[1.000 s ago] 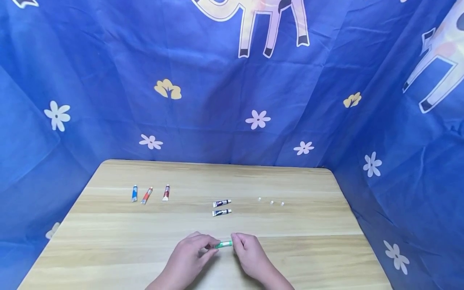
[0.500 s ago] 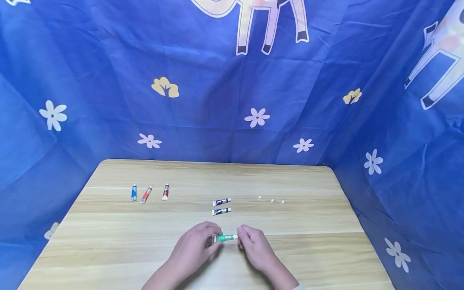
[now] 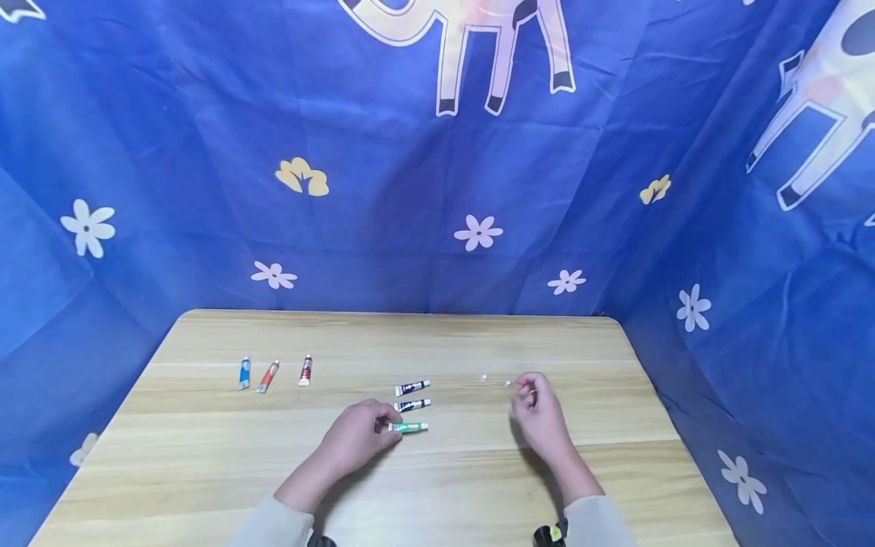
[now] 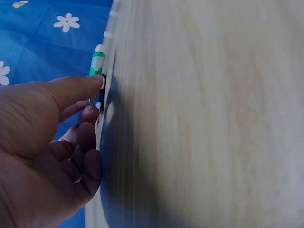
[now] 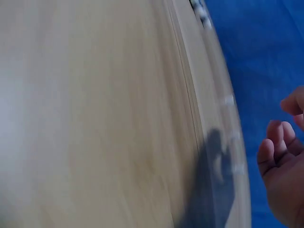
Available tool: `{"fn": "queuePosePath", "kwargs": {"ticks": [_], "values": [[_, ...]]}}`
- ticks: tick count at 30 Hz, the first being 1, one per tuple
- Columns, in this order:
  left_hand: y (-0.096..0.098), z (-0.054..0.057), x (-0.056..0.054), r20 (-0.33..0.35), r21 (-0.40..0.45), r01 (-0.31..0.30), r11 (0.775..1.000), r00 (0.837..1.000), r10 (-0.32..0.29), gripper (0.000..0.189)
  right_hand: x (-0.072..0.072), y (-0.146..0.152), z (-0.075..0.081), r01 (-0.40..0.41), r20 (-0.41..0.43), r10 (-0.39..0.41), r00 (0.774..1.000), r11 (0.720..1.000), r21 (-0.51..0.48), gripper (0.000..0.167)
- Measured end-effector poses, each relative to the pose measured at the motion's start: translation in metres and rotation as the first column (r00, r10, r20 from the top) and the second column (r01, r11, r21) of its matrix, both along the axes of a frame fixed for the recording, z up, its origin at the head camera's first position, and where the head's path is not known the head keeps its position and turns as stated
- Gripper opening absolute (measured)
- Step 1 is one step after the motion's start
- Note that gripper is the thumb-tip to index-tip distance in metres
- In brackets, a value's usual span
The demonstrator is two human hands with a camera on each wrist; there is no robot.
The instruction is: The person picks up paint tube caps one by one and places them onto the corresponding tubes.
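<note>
My left hand point(image 3: 355, 437) pinches the flat end of a small green paint tube point(image 3: 412, 428), low over the wooden table. In the left wrist view the white tip of the green tube point(image 4: 98, 49) points away from the hand. My right hand point(image 3: 541, 418) is at the small white caps, its fingers loosely bent, with nothing seen between them. One white cap point(image 3: 508, 384) is right beside its fingertips, and another cap point(image 3: 484, 377) lies further left. In the right wrist view, blurred white caps point(image 5: 235, 135) lie in a row near the hand; one is hidden by the hand in the head view.
Two dark paint tubes, one purple point(image 3: 412, 388) and one navy point(image 3: 413, 406), lie just beyond the green one. Further left on the table point(image 3: 205, 471) are a blue tube point(image 3: 244, 373), a red tube point(image 3: 268, 377) and a dark red tube point(image 3: 305, 371). Blue patterned cloth point(image 3: 383, 197) surrounds the table.
My right hand has let go of the green tube's tip and moved right and away to the caps. My left hand has carried the green tube forward, beside the dark tubes.
</note>
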State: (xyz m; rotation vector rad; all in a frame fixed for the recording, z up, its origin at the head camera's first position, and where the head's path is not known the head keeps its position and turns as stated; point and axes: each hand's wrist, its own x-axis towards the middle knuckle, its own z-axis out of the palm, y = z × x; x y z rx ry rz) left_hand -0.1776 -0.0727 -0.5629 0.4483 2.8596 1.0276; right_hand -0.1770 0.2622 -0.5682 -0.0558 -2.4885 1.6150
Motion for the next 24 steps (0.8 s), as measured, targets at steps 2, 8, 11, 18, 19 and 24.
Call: {"fn": "queuePosePath", "kwargs": {"ticks": [2, 8, 11, 18, 19, 24], "values": [[0.001, -0.001, -0.001, -0.007, -0.007, -0.001, 1.000, 1.000, 0.001, 0.014, -0.005, 0.012, -0.002, 0.039, 0.004, -0.040, 0.999, 0.999, 0.031, 0.037], [0.007, -0.003, -0.002, -0.049, -0.041, -0.004, 0.999, 0.999, 0.002, 0.014, -0.016, 0.036, -0.015, 0.115, 0.069, -0.126, 0.990, 0.982, 0.149, 0.044], [0.009, -0.005, -0.002, -0.077, -0.058, -0.014, 0.998, 0.997, 0.010, 0.015, -0.020, 0.041, -0.024, 0.136, 0.090, -0.156, 0.984, 0.971, 0.195, 0.040], [0.009, -0.008, -0.002, -0.085, -0.055, -0.041, 0.998, 0.996, 0.037, 0.019, -0.031, 0.037, -0.033, 0.165, 0.086, -0.202, 0.976, 0.934, 0.318, 0.029], [0.009, -0.008, -0.002, -0.084, -0.055, -0.043, 0.998, 0.996, 0.038, 0.020, -0.031, 0.036, -0.032, 0.166, 0.090, -0.205, 0.975, 0.931, 0.324, 0.029], [0.010, -0.009, 0.000, -0.102, -0.066, -0.040, 0.997, 0.994, 0.033, 0.027, -0.032, 0.036, -0.029, 0.166, 0.129, -0.218, 0.967, 0.930, 0.328, 0.027]]}}
